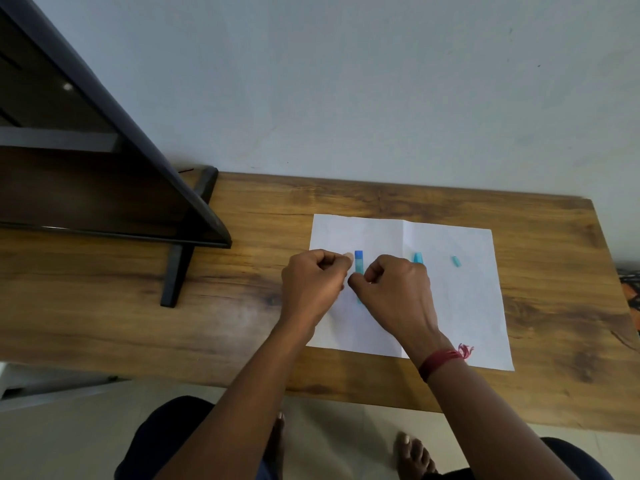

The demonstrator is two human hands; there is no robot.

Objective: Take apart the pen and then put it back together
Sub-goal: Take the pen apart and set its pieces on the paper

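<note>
a: item one?
b: pen barrel [358,268], blue, over the white paper [460,306], between both hands.
a: hands?
b: left hand [311,282], right hand [394,289]: fingers curled in beside the barrel; cannot tell if they clamp it.
a: loose parts?
b: blue piece [418,258] and small blue piece [455,260], on the paper, right of the right hand.

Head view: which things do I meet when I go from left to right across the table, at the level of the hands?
black stand foot → left hand → blue pen barrel → right hand → teal pen part → small teal piece
</note>
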